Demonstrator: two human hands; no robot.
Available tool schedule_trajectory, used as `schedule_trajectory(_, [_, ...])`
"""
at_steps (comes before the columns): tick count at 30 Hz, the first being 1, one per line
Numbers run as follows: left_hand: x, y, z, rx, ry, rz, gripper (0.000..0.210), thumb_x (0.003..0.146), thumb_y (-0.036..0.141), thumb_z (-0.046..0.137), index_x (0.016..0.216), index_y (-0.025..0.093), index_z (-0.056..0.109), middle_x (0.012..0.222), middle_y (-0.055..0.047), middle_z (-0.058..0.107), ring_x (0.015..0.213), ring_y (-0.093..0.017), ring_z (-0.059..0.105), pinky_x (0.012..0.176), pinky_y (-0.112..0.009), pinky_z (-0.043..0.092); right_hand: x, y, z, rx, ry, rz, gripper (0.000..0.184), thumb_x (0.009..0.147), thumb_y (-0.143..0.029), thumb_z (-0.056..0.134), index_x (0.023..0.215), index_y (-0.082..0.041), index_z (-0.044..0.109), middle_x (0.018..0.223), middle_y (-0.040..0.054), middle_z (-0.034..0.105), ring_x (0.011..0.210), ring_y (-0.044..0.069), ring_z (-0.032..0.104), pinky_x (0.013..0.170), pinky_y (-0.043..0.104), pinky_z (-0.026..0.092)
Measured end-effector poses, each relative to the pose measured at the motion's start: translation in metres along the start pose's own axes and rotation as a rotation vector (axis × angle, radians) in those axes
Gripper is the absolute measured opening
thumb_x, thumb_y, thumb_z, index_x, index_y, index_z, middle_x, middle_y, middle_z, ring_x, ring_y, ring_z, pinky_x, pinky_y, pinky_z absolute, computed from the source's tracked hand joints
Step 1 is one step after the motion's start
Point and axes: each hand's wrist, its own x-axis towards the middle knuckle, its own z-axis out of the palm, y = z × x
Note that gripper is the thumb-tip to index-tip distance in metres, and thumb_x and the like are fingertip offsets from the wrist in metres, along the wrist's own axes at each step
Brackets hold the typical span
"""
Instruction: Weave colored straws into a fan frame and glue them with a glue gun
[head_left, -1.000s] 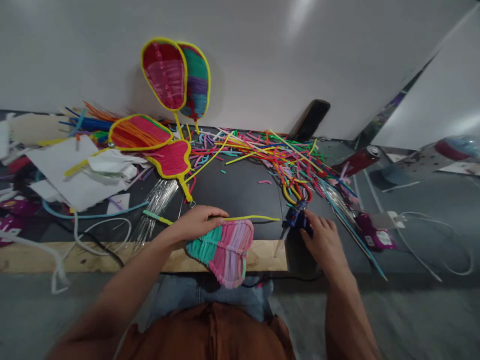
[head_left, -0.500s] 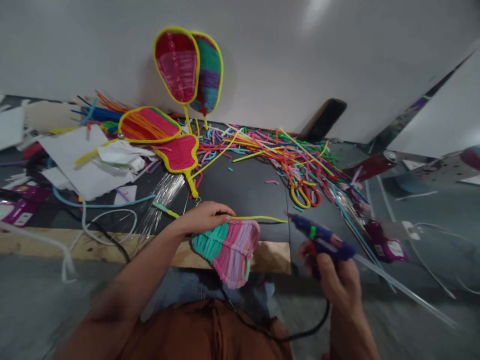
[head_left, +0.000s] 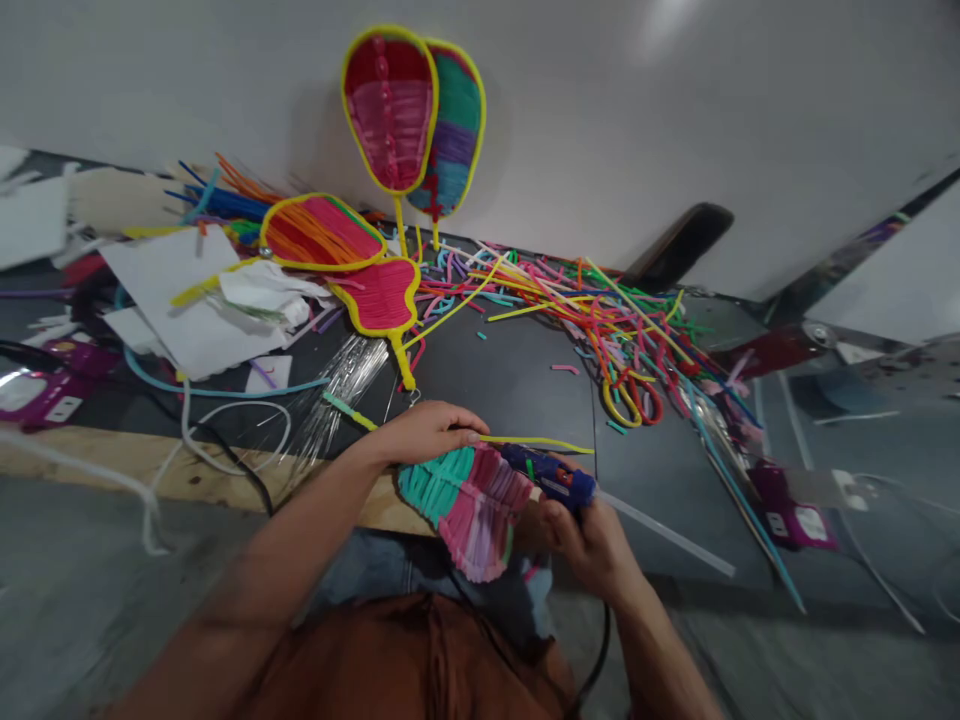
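Observation:
My left hand (head_left: 431, 432) is closed on the upper edge of a fan-shaped pipe-cleaner piece (head_left: 469, 515), striped teal, pink and lilac. A yellow pipe cleaner (head_left: 540, 443) runs along that edge and sticks out to the right past my fingers. To the left of my wrist, a green and yellow stem (head_left: 349, 411) pokes out. My right hand (head_left: 589, 535) grips a dark blue hot glue gun (head_left: 559, 478), its nozzle pointing left over the top right of the piece. A clear glue stick (head_left: 667, 535) juts from the gun's back. The nozzle's exact contact is hidden.
Yellow-rimmed paddle shapes (head_left: 390, 110) lean on the wall, with others lying below. A heap of coloured pipe cleaners (head_left: 540, 290) lies along the back. Scissors (head_left: 632, 400) rest at its front. White papers (head_left: 176, 310) cover the left; a purple box (head_left: 791, 510) stands right.
My right hand has brought the glue gun left from beside the piece to its upper right edge. My left hand keeps its hold, and the whole view has shifted slightly.

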Motion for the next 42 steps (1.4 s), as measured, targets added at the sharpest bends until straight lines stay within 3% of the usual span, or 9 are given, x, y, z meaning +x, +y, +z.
schedule_trajectory(5, [0.0, -0.004, 0.002, -0.036, 0.042, 0.022, 0.034, 0.088, 0.031, 0.051, 0.117, 0.019, 0.065, 0.114, -0.005, 0.07, 0.103, -0.019, 0.063, 0.087, -0.025, 0.042, 0.003, 0.005, 0.0, -0.08, 0.016, -0.065, 0.043, 0.091, -0.039, 0.046, 0.128, -0.018, 0.053, 0.115, 0.0127, 0.067, 0.098, 0.025, 0.067, 0.084, 0.035, 0.056])
schedule_trajectory(11, [-0.002, -0.005, 0.005, -0.184, 0.046, 0.034, 0.036, 0.085, 0.029, 0.052, 0.119, 0.017, 0.055, 0.071, 0.003, 0.059, 0.066, -0.013, 0.053, 0.065, -0.022, 0.039, -0.001, 0.002, -0.009, -0.152, -0.044, -0.104, 0.04, 0.093, -0.034, 0.04, 0.128, -0.016, 0.049, 0.103, 0.0118, 0.069, 0.092, 0.023, 0.069, 0.081, 0.032, 0.056])
schedule_trajectory(15, [-0.001, -0.005, 0.005, -0.246, 0.055, 0.03, 0.029, 0.084, 0.029, 0.053, 0.11, 0.017, 0.056, 0.069, 0.004, 0.053, 0.063, -0.012, 0.049, 0.063, -0.022, 0.037, -0.012, 0.003, -0.028, -0.142, -0.033, -0.075, 0.041, 0.093, -0.034, 0.043, 0.132, -0.019, 0.044, 0.103, 0.0092, 0.07, 0.083, 0.02, 0.07, 0.074, 0.028, 0.056])
schedule_trajectory(21, [-0.004, -0.002, 0.0, -0.245, 0.02, 0.023, 0.028, 0.083, 0.033, 0.054, 0.106, 0.017, 0.056, 0.083, -0.001, 0.06, 0.075, -0.015, 0.056, 0.069, -0.024, 0.043, -0.021, 0.056, -0.081, -0.606, 0.41, 0.093, 0.051, 0.088, -0.045, 0.051, 0.132, -0.021, 0.049, 0.1, 0.0107, 0.071, 0.08, 0.025, 0.07, 0.066, 0.033, 0.054])
schedule_trajectory(26, [-0.013, 0.01, -0.002, -0.224, 0.038, 0.046, 0.024, 0.084, 0.033, 0.055, 0.102, 0.018, 0.058, 0.087, -0.002, 0.061, 0.082, -0.016, 0.057, 0.074, -0.025, 0.044, -0.013, 0.084, -0.111, -0.897, 0.384, -0.01, 0.049, 0.092, -0.038, 0.043, 0.134, -0.014, 0.05, 0.113, 0.0198, 0.065, 0.102, 0.035, 0.062, 0.084, 0.054, 0.05])
schedule_trajectory(30, [-0.018, 0.022, 0.0, -0.21, 0.049, 0.071, 0.02, 0.086, 0.031, 0.055, 0.101, 0.018, 0.058, 0.087, -0.001, 0.062, 0.081, -0.015, 0.057, 0.073, -0.024, 0.044, 0.003, 0.032, -0.081, -0.656, 0.516, -0.22, 0.039, 0.093, -0.021, 0.045, 0.131, -0.021, 0.053, 0.12, 0.0153, 0.062, 0.115, 0.029, 0.056, 0.097, 0.051, 0.044])
schedule_trajectory(34, [-0.017, 0.031, 0.004, -0.169, 0.021, 0.101, 0.022, 0.087, 0.031, 0.055, 0.104, 0.018, 0.057, 0.09, -0.001, 0.062, 0.084, -0.016, 0.058, 0.077, -0.026, 0.044, 0.027, -0.024, -0.023, -0.404, 0.179, -0.454, 0.042, 0.091, -0.026, 0.053, 0.133, -0.022, 0.05, 0.123, 0.0128, 0.063, 0.116, 0.025, 0.056, 0.096, 0.043, 0.047])
schedule_trajectory(38, [-0.018, 0.035, 0.007, -0.175, 0.048, 0.098, 0.019, 0.088, 0.03, 0.054, 0.103, 0.018, 0.056, 0.092, -0.001, 0.062, 0.086, -0.016, 0.057, 0.078, -0.026, 0.043, 0.041, -0.036, 0.009, -0.4, 0.052, -0.415, 0.029, 0.091, -0.028, 0.058, 0.118, -0.019, 0.062, 0.107, 0.0091, 0.071, 0.096, 0.023, 0.064, 0.084, 0.039, 0.046])
schedule_trajectory(42, [-0.018, 0.035, 0.009, -0.214, 0.077, 0.096, 0.016, 0.086, 0.032, 0.056, 0.094, 0.018, 0.057, 0.084, 0.001, 0.058, 0.078, -0.014, 0.054, 0.072, -0.024, 0.043, 0.039, -0.03, 0.014, -0.354, 0.129, -0.439, 0.015, 0.093, -0.026, 0.056, 0.1, -0.023, 0.069, 0.092, 0.0046, 0.073, 0.085, 0.019, 0.065, 0.075, 0.034, 0.042])
